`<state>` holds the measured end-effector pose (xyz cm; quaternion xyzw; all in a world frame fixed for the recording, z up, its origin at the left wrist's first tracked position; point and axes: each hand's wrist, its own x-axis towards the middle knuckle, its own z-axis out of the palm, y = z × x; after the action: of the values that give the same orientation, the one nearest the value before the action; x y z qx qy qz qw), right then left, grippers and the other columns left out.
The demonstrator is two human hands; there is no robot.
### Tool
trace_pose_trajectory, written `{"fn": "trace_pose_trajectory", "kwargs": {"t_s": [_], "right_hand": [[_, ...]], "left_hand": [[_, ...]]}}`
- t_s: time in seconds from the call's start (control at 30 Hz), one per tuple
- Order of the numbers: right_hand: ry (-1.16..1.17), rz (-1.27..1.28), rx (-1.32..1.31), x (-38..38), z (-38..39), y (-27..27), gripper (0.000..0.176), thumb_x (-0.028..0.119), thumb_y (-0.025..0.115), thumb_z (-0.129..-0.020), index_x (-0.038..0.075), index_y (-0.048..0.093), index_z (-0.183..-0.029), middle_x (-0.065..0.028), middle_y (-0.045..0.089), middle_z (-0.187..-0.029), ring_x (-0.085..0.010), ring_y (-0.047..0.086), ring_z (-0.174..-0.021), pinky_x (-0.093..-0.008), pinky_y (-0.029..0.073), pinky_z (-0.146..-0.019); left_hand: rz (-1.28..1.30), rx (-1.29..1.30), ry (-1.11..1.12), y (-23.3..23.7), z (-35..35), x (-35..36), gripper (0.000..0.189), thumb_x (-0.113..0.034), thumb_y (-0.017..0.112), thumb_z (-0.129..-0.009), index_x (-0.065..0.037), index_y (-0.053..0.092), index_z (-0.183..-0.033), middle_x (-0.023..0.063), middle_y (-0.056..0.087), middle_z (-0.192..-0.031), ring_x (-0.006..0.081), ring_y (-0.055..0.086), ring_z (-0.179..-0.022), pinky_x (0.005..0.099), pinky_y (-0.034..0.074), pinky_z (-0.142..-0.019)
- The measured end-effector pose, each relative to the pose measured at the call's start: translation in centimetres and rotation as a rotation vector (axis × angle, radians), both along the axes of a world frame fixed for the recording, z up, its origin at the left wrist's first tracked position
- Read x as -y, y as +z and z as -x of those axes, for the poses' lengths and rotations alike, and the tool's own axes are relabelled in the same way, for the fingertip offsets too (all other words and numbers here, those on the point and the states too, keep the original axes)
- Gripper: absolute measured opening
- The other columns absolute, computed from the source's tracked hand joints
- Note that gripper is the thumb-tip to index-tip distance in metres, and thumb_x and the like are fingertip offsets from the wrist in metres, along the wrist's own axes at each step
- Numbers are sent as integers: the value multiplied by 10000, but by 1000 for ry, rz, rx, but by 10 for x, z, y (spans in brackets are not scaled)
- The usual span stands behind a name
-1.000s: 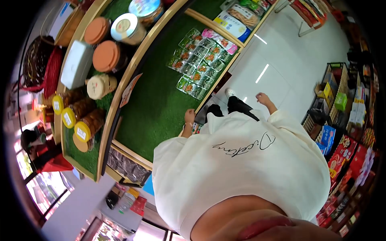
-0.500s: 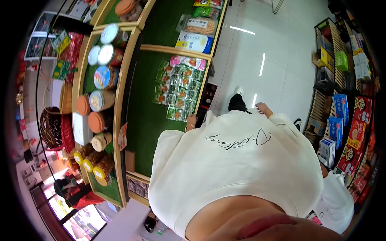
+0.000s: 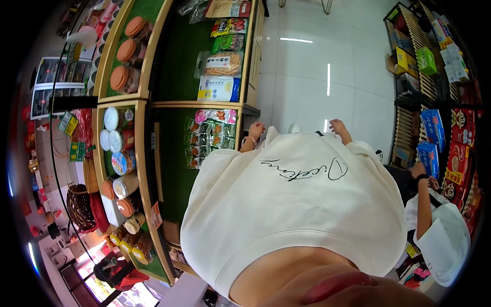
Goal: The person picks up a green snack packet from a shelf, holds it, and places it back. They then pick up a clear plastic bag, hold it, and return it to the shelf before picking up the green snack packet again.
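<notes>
My left hand [image 3: 255,131] hangs beside the edge of the display counter, near several small clear-and-green snack packets [image 3: 210,135]. A bracelet circles that wrist. Its fingers curve loosely and I see nothing in them. Out over the floor, my right hand [image 3: 339,129] is held forward of my white sweatshirt [image 3: 291,204]. Its fingers are loosely bent and apart, without anything in them. Neither hand visibly grips a product.
Jars [image 3: 120,162] line a raised wooden shelf at left. Bagged snacks [image 3: 223,64] lie on the green-lined counter. At right, another person's hand [image 3: 418,170] is by a blue box [image 3: 428,156] on the rack. Pale tiled floor [image 3: 307,77] runs ahead.
My left hand has come away from the snack packets at the counter edge. The counter has shifted left and down in view. The other person's arm now shows at the right rack.
</notes>
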<state>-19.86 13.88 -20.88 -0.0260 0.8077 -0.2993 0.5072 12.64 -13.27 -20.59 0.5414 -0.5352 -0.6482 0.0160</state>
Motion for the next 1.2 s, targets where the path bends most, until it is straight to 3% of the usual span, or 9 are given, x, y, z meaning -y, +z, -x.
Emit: {"fn": "trace_pose_trajectory", "kwargs": {"t_s": [0.13, 0.37, 0.53, 0.67, 0.7, 0.8, 0.93, 1.1, 1.2], "right_hand": [[-46, -1, -43, -7, 22, -10, 346, 293, 504, -740, 81, 547, -1010, -121, 609, -862, -233, 584, -757, -396, 455, -636], [-112, -281, -383, -3, 47, -31, 304, 288, 461, -741, 110, 591, -950, -113, 613, -909, -293, 564, -899, -381, 428, -781], [-180, -164, -418, 39, 99, -24, 291, 276, 479, -727, 63, 609, -877, -124, 625, -804, -275, 591, -821, -365, 450, -716], [-197, -89, -419, 108, 148, -8, 285, 252, 514, -734, 6, 602, -845, -137, 625, -698, -232, 609, -706, -320, 450, -669], [-175, -74, -416, 132, 161, -2, 284, 251, 515, -734, 6, 600, -849, -134, 625, -696, -228, 608, -702, -315, 450, -666], [-120, -18, -434, 199, 225, 11, 284, 248, 519, -734, 6, 597, -860, -124, 624, -691, -213, 606, -691, -303, 449, -652], [-165, 136, -466, 299, 305, 10, 274, 245, 529, -745, 9, 595, -867, -91, 611, -672, -165, 596, -663, -272, 447, -602], [-255, 336, -416, 371, 347, 24, 242, 222, 522, -773, 9, 586, -868, -63, 588, -651, -137, 570, -604, -230, 433, -530], [-218, 246, -433, 367, 357, -33, 240, 226, 521, -770, 15, 586, -865, -80, 590, -663, -132, 562, -591, -239, 433, -506]], "left_hand": [[295, 101, -211, -7, 20, -3, 215, -168, 510, -773, 2, 606, -861, 110, 624, -752, 183, 591, -687, 276, 456, -611], [328, 240, -202, -16, 60, 68, 229, -225, 536, -739, -53, 638, -850, 123, 629, -818, 245, 598, -792, 311, 453, -712], [347, 253, -259, -60, 96, 127, 243, -215, 547, -734, -11, 632, -835, 155, 621, -826, 237, 596, -791, 308, 452, -720], [125, 125, -42, -52, 168, 208, 188, -168, 519, -764, -15, 613, -820, 96, 617, -703, 196, 588, -634, 290, 460, -599], [347, 108, -162, -52, 184, 232, 181, -164, 509, -786, -8, 594, -822, 77, 595, -650, 162, 556, -571, 269, 442, -529], [103, -24, 79, -19, 261, 302, 195, -171, 501, -800, 2, 583, -840, 64, 584, -649, 130, 541, -577, 244, 426, -505], [121, -125, 2, -24, 340, 385, 213, -178, 490, -806, 11, 572, -857, 61, 575, -657, 127, 538, -581, 241, 422, -508], [228, -134, -118, -6, 403, 407, 211, -166, 486, -802, 18, 567, -866, 72, 578, -688, 140, 547, -589, 238, 430, -519], [25, -79, -91, 3, 433, 405, 220, -163, 483, -801, 22, 566, -887, 88, 589, -720, 153, 558, -601, 243, 435, -526]]}}
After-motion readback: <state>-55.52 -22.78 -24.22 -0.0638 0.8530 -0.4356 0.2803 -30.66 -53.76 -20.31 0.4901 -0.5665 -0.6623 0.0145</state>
